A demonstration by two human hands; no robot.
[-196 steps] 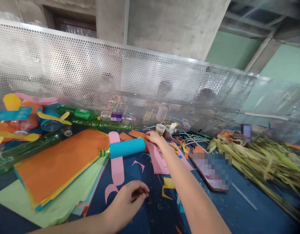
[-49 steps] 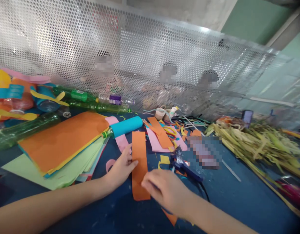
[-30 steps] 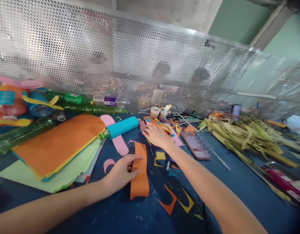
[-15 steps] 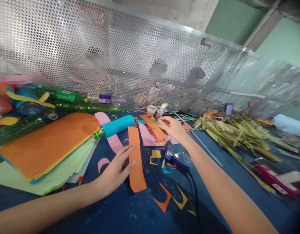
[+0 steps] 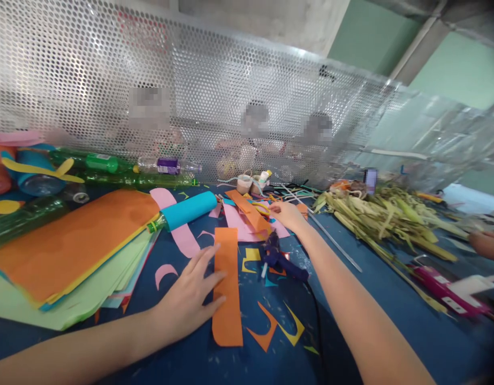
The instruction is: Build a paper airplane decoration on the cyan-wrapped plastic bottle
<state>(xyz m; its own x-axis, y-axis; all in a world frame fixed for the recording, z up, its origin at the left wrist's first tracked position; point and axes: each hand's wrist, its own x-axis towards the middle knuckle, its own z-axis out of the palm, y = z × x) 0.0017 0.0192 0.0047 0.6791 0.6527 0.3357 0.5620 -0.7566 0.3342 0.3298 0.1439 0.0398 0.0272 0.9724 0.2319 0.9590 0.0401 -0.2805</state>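
Observation:
My left hand (image 5: 190,297) lies with spread fingers on the left side of an orange paper strip (image 5: 226,283), fingertips touching it. Over the paper scraps at the back, my right hand (image 5: 287,215) has its fingers drawn together beside a curved yellow piece (image 5: 261,207); what they hold, if anything, is hidden. Beneath that hand lie a folded orange paper piece (image 5: 247,208) and pink paper (image 5: 234,222). A dark blue glue gun (image 5: 285,263) with a black cord rests below my right wrist. A bottle wrapped in blue paper (image 5: 190,210) lies on a pink strip.
Coloured paper sheets (image 5: 82,240) are stacked at left, near green plastic bottles (image 5: 110,163). Corn husks (image 5: 391,219) and a magenta power strip (image 5: 447,289) lie at right. Another person's hand (image 5: 487,245) shows at the right edge. Perforated metal sheeting (image 5: 214,80) stands behind the table.
The orange strip has moved closer to me and turned straighter, with my left hand against it. My right hand's fingers have come down beside the yellow piece.

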